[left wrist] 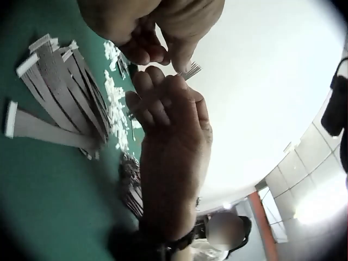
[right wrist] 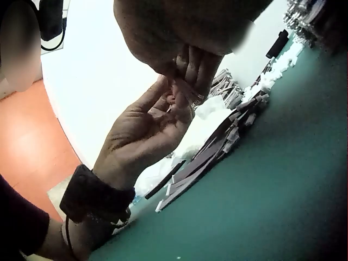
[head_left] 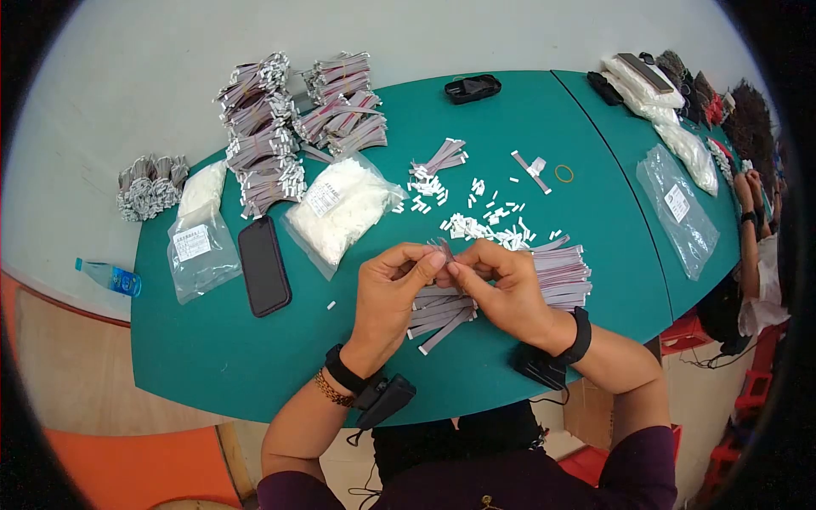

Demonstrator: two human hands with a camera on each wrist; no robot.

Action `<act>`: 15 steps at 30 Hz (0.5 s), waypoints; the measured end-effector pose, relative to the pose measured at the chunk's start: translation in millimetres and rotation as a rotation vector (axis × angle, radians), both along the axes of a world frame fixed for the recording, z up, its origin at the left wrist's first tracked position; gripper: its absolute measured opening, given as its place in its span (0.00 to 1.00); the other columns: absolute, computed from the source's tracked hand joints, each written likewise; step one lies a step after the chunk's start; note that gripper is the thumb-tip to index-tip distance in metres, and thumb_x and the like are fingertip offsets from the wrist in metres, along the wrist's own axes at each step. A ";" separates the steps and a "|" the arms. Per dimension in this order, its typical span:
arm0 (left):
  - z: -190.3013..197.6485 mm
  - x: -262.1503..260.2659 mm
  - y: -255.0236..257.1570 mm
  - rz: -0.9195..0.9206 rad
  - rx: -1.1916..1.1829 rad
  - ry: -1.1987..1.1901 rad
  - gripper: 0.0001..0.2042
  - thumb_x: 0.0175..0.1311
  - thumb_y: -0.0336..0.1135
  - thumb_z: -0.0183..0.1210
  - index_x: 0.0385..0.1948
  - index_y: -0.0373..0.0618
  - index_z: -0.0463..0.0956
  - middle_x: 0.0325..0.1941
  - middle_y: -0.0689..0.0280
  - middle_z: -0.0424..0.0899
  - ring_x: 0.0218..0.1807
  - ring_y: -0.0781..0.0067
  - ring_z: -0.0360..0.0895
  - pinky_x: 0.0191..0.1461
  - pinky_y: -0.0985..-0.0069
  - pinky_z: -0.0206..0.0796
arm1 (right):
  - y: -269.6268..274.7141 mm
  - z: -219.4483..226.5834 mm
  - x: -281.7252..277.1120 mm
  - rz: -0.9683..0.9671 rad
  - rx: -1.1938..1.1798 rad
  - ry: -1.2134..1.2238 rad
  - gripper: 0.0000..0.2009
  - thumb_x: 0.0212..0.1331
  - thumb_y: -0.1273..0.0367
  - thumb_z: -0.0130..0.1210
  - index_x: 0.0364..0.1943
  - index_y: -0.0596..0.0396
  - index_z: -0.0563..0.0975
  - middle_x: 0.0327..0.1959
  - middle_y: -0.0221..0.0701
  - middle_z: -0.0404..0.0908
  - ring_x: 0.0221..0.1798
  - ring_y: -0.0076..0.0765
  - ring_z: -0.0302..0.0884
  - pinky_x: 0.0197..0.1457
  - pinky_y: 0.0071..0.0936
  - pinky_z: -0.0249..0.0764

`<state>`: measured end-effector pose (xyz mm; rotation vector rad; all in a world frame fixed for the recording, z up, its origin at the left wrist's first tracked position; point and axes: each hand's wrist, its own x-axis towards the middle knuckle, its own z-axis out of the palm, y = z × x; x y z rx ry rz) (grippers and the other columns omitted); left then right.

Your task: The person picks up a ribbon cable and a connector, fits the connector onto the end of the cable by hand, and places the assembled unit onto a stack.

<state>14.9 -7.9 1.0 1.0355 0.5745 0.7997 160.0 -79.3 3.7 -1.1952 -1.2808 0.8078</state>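
Both hands meet above the green table. My left hand and my right hand pinch a grey ribbon cable between thumbs and fingertips. Thin separate wires fan out past the fingertips in the left wrist view. Most of the held cable is hidden by the fingers. Directly beneath and beside the hands lie loose grey ribbon cables with white ends. Small white connectors are scattered just beyond the fingers. In the right wrist view, my left hand faces my right hand, fingertips close together.
Bundled cables are stacked at the back left. Nearby are a bag of white pieces, a black phone and a bottle. A black pouch and a rubber band lie farther back. Another person's arms show at the right.
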 end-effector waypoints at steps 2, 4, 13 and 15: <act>-2.1 -0.4 2.0 0.010 0.073 -0.003 0.06 0.61 0.30 0.58 0.33 0.36 0.78 0.29 0.66 0.80 0.31 0.81 0.75 0.39 0.84 0.68 | -1.2 2.7 -1.2 0.016 -0.016 0.049 0.04 0.59 0.76 0.52 0.30 0.65 0.74 0.29 0.35 0.82 0.35 0.24 0.81 0.39 0.20 0.76; -2.3 0.3 1.2 0.010 0.014 -0.039 0.06 0.61 0.29 0.58 0.33 0.35 0.78 0.29 0.66 0.80 0.30 0.81 0.75 0.38 0.84 0.68 | -2.4 3.9 -1.6 0.021 -0.009 0.045 0.05 0.60 0.76 0.51 0.31 0.65 0.74 0.30 0.35 0.82 0.36 0.24 0.80 0.40 0.20 0.76; -1.4 -1.4 4.2 -0.019 0.097 -0.019 0.04 0.61 0.28 0.57 0.32 0.36 0.76 0.27 0.65 0.78 0.26 0.81 0.74 0.33 0.84 0.68 | -0.5 5.2 2.8 0.161 -0.165 0.277 0.04 0.62 0.75 0.49 0.33 0.63 0.72 0.32 0.34 0.81 0.35 0.22 0.79 0.38 0.16 0.73; -1.6 -1.7 4.0 0.004 0.184 0.011 0.04 0.60 0.26 0.57 0.32 0.36 0.76 0.27 0.65 0.77 0.26 0.81 0.74 0.32 0.84 0.68 | -0.5 6.5 3.4 0.187 -0.187 0.302 0.04 0.62 0.75 0.49 0.32 0.62 0.72 0.31 0.34 0.81 0.35 0.22 0.79 0.38 0.16 0.73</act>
